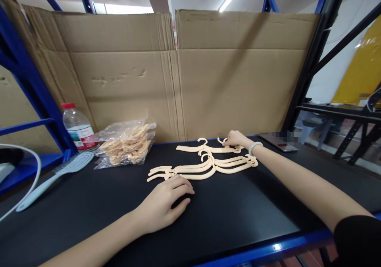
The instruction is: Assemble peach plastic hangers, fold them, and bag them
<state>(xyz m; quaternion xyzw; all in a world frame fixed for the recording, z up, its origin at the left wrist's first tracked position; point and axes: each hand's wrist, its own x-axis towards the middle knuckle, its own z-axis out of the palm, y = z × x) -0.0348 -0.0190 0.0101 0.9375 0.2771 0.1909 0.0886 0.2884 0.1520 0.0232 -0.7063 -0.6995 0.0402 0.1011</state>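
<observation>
Cream plastic clothes hangers lie on the black tabletop in front of me. Several overlap in the nearer group (198, 175), their arms spread left and right. Behind that group rests another hanger (190, 149), and beside its hook a second hook shows at my right hand (236, 139). That hand is closed, its fingertips pinching a hanger by the hook, with part of the piece hidden behind the fingers. My left hand (168, 201) lies on the tabletop just in front of the near hangers' left arms. Its fingers are loosely bent and apart, holding nothing.
Clear plastic bags of cream hangers (126, 144) sit at the back left, beside a red-capped bottle (77, 128). A pale hairbrush (56, 177) and a white cable (37, 175) lie at left. A phone (278, 142) rests at back right. Cardboard (125, 80) walls the back.
</observation>
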